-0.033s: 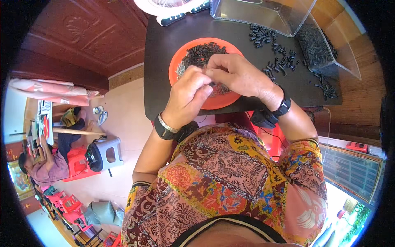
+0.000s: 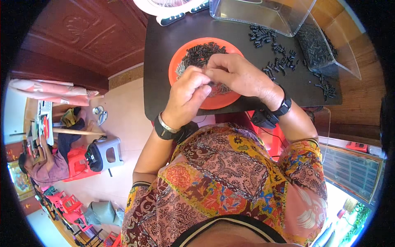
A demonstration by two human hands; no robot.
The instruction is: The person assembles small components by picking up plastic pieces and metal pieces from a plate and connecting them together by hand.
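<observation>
Over a round orange plate (image 2: 173, 62), my left hand (image 2: 186, 99) and my right hand (image 2: 245, 78) meet fingertip to fingertip. Both are closed in a pinch. Whatever they hold is small and mostly covered by the fingers; a dark bit shows by the left fingertips. Beneath them the plate carries a heap of small black cylindrical pieces (image 2: 204, 52) at its far side. Small silvery pieces (image 2: 180, 69) lie along its left side, and more small parts show below the hands.
The plate stands on a dark table (image 2: 158, 57). Loose black pieces (image 2: 282, 64) are scattered to its right, beside a clear plastic bin (image 2: 317, 61) with many more inside. Another clear container (image 2: 255, 16) is at the back. A person (image 2: 49, 162) sits far left near stools (image 2: 108, 151).
</observation>
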